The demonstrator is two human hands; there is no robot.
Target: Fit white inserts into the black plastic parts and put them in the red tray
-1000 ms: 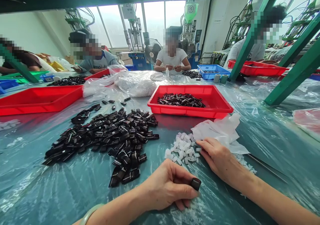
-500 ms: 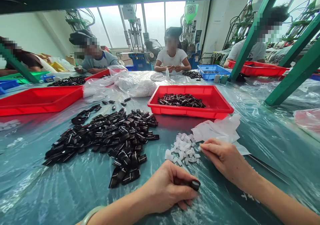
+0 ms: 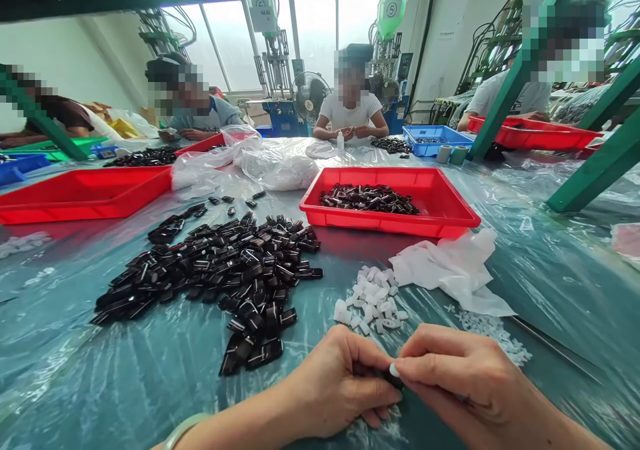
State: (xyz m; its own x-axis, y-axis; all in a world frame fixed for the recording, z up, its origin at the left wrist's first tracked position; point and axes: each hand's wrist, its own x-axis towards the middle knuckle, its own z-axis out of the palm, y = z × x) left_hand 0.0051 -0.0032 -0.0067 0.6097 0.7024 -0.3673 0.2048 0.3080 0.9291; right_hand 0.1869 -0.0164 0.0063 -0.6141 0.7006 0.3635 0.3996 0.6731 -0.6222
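Note:
My left hand point(image 3: 345, 380) is closed around a small black plastic part point(image 3: 393, 378), mostly hidden by the fingers. Pinched in my right hand point(image 3: 460, 377) is a small white plastic piece point(image 3: 394, 370), set against the end of the black part; I cannot tell whether it sits inside. Just beyond my hands lies a pile of white plastic pieces point(image 3: 373, 300). To the left spreads a large heap of glossy black parts point(image 3: 240, 263). Tiny white bits point(image 3: 493, 333) are scattered behind my right hand.
A red tray point(image 3: 390, 223) with black parts stands ahead; another red tray point(image 3: 85, 207) is at left. A crumpled white bag point(image 3: 450, 270) and tweezers-like metal tool point(image 3: 555, 347) lie at right. Green posts point(image 3: 595, 160) rise at right. Several people sit across the table.
My right hand has moved left and down from beside the white pile, bringing the white piece to the black part in my left hand. The view has shifted slightly.

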